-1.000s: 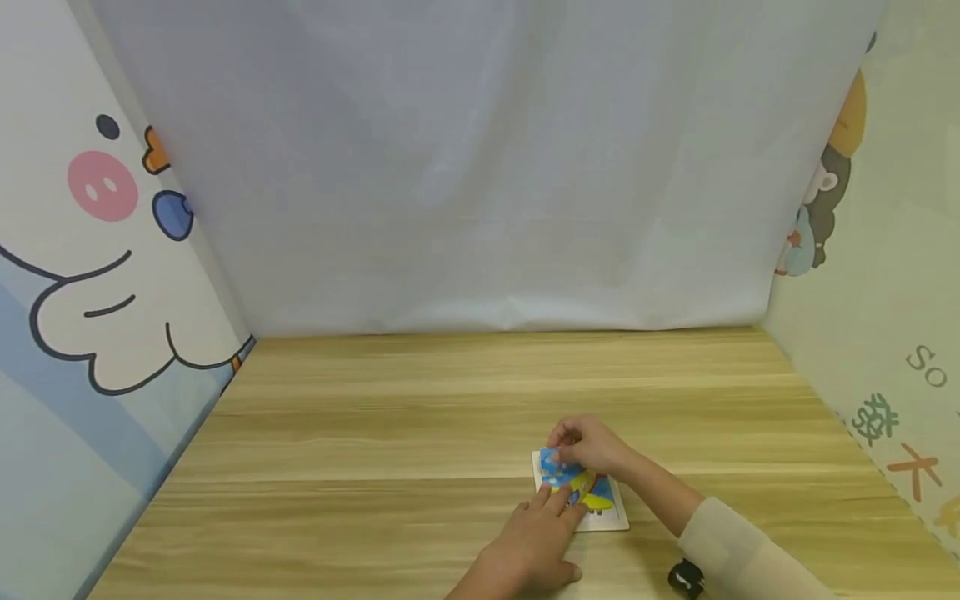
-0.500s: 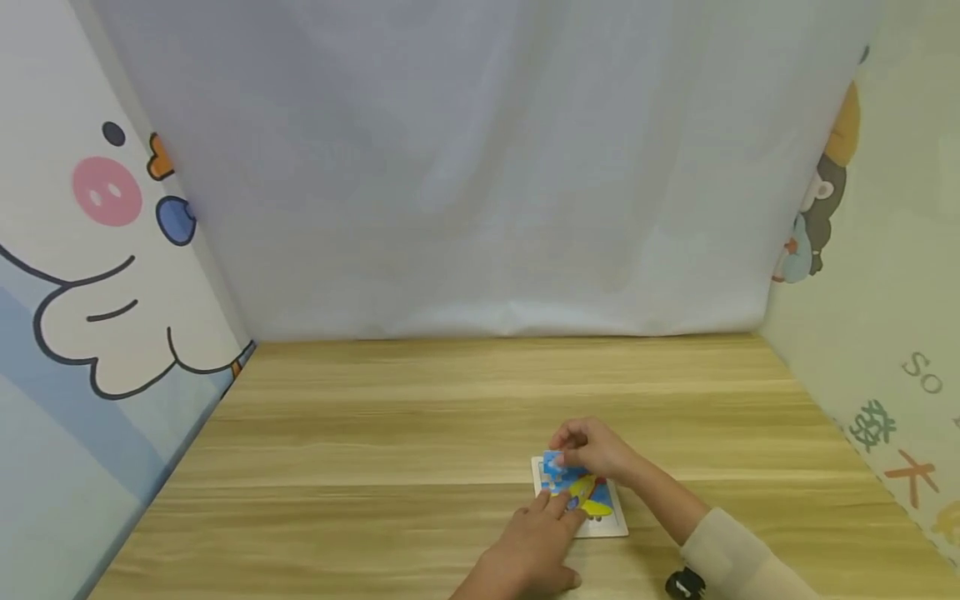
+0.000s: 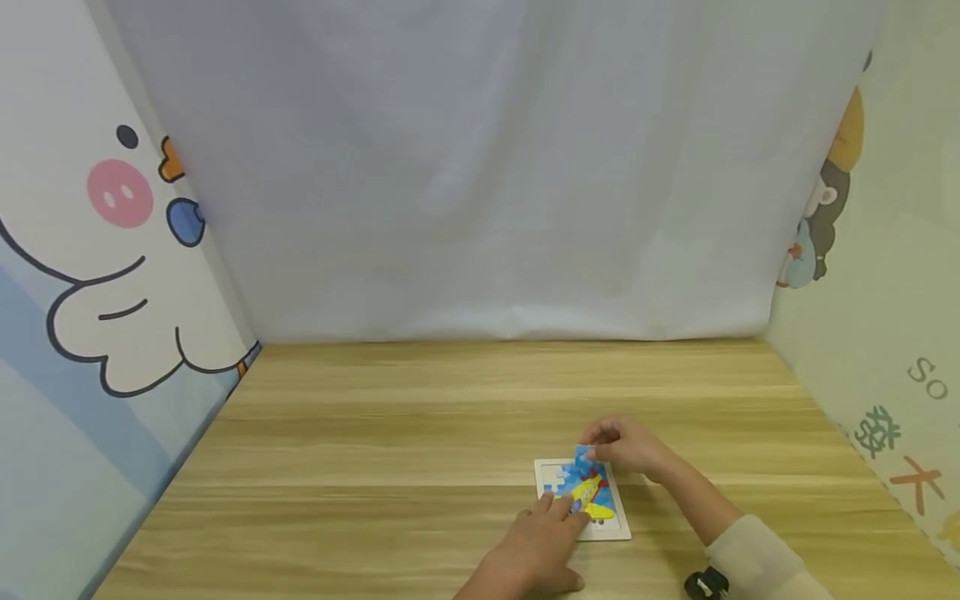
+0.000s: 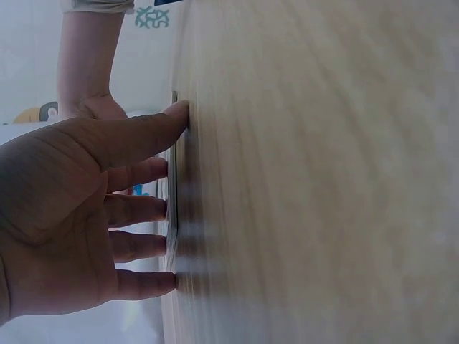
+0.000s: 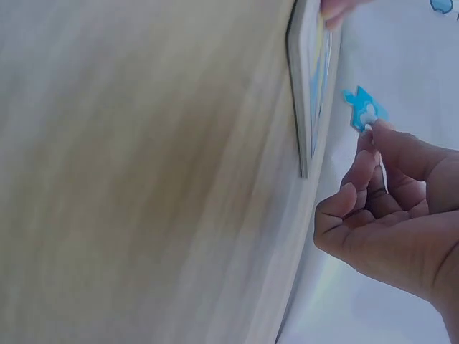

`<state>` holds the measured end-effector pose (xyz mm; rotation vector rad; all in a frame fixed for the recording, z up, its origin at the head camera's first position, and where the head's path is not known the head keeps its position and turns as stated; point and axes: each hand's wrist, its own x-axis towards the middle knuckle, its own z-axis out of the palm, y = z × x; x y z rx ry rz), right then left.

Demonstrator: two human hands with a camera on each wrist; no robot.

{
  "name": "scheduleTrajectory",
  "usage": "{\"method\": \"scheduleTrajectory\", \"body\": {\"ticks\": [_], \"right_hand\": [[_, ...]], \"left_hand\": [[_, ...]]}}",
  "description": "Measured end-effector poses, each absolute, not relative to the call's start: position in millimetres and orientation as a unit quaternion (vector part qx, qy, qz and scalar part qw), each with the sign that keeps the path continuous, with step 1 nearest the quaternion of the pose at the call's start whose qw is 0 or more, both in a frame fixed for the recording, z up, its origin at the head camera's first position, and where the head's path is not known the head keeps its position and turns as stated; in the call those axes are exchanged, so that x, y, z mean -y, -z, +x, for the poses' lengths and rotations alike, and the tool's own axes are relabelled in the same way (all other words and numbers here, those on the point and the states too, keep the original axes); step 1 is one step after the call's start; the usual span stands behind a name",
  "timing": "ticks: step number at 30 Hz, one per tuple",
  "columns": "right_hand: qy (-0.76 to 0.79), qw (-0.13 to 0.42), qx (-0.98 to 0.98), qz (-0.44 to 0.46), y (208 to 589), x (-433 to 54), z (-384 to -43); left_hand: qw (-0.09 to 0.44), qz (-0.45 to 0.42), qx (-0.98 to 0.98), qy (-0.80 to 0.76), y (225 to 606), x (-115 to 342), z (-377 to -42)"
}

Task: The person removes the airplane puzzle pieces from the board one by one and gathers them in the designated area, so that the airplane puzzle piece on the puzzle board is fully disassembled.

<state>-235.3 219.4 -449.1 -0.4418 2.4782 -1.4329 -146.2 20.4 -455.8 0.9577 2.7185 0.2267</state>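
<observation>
A jigsaw puzzle (image 3: 585, 493) in a white frame lies on the table, with a yellow aeroplane on blue. Bare white backing shows at its far left corner. My left hand (image 3: 542, 537) rests over the near left part of the puzzle; in the left wrist view its fingers (image 4: 136, 210) are spread and straight along the thin frame. Thumb and fingertips of my right hand (image 3: 630, 448) pinch a blue puzzle piece (image 3: 583, 456) at the far edge of the frame. The right wrist view shows the piece (image 5: 366, 110) raised, with a white patch on it.
The wood-patterned table (image 3: 360, 450) extends around the puzzle. A pale hanging sheet (image 3: 495, 167) closes off the back, with printed walls at left (image 3: 82, 275) and right (image 3: 862, 350). A small black object (image 3: 707, 583) is beside the right sleeve (image 3: 761, 554).
My right hand has lifted the blue piece from the puzzle's far left corner and moved it right, exposing white backing there. My left hand stays nearly in place.
</observation>
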Motion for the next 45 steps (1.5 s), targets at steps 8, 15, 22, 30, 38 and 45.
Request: {"method": "scheduleTrajectory", "body": {"ticks": [8,15,22,30,38,45], "right_hand": [[0.486,0.106,-0.858,-0.127,445,-236,-243],[0.485,0.109,-0.863,-0.095,448,-248,-248],[0.487,0.102,-0.864,-0.077,451,-263,-256],[0.486,0.100,-0.865,-0.073,451,-277,-270],[0.470,0.099,-0.875,-0.062,453,-283,-285],[0.438,0.080,-0.891,-0.083,459,-277,-292]], "left_hand": [[0.109,0.332,-0.935,-0.068,456,-21,-150],[0.118,0.326,-0.935,-0.070,457,-21,-147],[0.098,0.334,-0.936,-0.055,456,-22,-147],[0.096,0.337,-0.935,-0.056,456,-23,-148],[0.100,0.334,-0.935,-0.057,455,-23,-147],[0.101,0.330,-0.936,-0.060,455,-23,-146]]}}
